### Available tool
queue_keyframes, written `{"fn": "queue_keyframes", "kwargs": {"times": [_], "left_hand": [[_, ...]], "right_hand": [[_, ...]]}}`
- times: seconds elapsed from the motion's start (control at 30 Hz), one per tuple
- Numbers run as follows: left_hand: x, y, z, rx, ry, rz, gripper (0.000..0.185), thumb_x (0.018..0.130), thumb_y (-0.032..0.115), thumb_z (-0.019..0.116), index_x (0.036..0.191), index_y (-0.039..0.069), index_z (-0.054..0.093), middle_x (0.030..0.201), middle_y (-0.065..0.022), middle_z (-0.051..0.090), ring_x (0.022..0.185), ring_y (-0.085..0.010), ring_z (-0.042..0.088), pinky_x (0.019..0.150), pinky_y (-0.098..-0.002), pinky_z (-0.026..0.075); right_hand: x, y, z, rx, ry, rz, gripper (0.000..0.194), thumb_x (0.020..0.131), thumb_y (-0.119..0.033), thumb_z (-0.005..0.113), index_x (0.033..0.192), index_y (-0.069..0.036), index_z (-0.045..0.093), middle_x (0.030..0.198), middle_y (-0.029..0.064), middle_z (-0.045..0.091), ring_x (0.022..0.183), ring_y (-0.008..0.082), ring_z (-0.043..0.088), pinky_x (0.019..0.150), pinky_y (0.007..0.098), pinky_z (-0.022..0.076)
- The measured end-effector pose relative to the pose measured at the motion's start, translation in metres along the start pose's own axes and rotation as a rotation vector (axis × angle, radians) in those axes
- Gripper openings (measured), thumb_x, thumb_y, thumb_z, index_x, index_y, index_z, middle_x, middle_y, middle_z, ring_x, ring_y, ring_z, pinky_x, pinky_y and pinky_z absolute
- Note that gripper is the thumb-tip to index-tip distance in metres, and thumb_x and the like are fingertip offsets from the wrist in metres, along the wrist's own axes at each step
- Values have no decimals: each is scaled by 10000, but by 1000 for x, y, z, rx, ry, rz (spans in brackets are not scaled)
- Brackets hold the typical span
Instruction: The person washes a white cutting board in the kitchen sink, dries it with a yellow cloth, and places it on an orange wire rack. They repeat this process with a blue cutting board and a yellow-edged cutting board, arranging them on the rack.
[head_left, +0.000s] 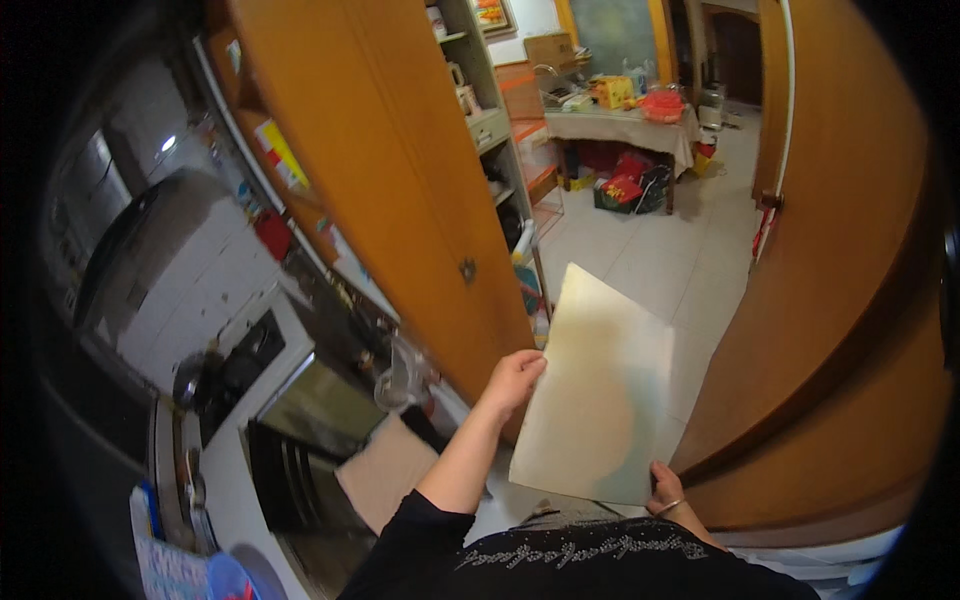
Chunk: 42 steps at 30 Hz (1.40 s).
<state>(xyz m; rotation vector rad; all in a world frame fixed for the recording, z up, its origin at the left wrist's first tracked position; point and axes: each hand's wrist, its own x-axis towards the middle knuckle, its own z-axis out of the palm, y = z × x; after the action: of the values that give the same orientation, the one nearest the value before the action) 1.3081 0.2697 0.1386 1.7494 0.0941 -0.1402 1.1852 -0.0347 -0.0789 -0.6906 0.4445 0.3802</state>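
Observation:
A pale, flat rectangular board (592, 390) is held in front of my body, its face towards me. It shows a bluish-green patch along its lower right side; whether it is card or thin wood I cannot tell. My left hand (517, 379) pinches its left edge about a third of the way down, thumb on the near face. At the bottom right corner, my right hand (665, 487) grips the board, with a bracelet on the wrist. The fingers behind the board are hidden.
Wooden doors stand on the left (397, 187) and right (832, 247) of the doorway. Tiled floor (630, 240) leads to a cloth-covered table (600, 124) bearing a red basket (663, 106). Shelves (480, 97) rise beyond the left door. A stove (259, 345) and blue tub (238, 577) are at left.

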Motion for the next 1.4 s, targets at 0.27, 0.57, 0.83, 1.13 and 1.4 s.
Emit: {"fn": "queue_keyframes", "kwargs": {"times": [0.27, 0.57, 0.83, 1.13, 1.4], "left_hand": [[182, 33, 16, -121, -158, 85, 290, 897, 213, 541, 1053, -23, 608, 905, -57, 640, 805, -141, 572, 744, -272, 452], [397, 18, 69, -150, -253, -52, 301, 900, 209, 543, 1087, -19, 601, 907, -53, 635, 799, -123, 573, 691, -273, 465], [566, 80, 65, -478, -84, -152, 315, 897, 205, 567, 1121, -16, 575, 959, -68, 646, 822, -159, 618, 702, -304, 504], [726, 70, 45, -560, 77, -233, 315, 911, 197, 547, 1142, -18, 557, 957, -87, 641, 810, -181, 619, 695, -320, 507], [938, 65, 32, -679, 43, -227, 257, 905, 196, 569, 1078, 6, 584, 984, -68, 637, 882, -169, 607, 779, -305, 495]], "right_hand": [[54, -93, 72, -102, 161, -353, 272, 942, -177, 460, 1089, 36, 543, 1014, 108, 617, 875, 208, 590, 801, 345, 482], [186, -243, 90, -134, 154, -490, 337, 858, -71, 476, 1176, 37, 499, 1077, 123, 599, 963, 212, 582, 865, 338, 469], [381, -456, 150, -305, -122, -402, 320, 843, -68, 462, 1149, 21, 484, 1026, 119, 598, 918, 195, 589, 806, 323, 491], [558, -554, 214, -306, -169, -257, 240, 802, -57, 477, 1031, 8, 507, 957, 103, 590, 833, 181, 594, 767, 314, 511], [726, -664, 292, -423, -90, -206, 265, 804, -53, 502, 1060, 13, 516, 949, 82, 587, 838, 165, 580, 771, 301, 495]]}}
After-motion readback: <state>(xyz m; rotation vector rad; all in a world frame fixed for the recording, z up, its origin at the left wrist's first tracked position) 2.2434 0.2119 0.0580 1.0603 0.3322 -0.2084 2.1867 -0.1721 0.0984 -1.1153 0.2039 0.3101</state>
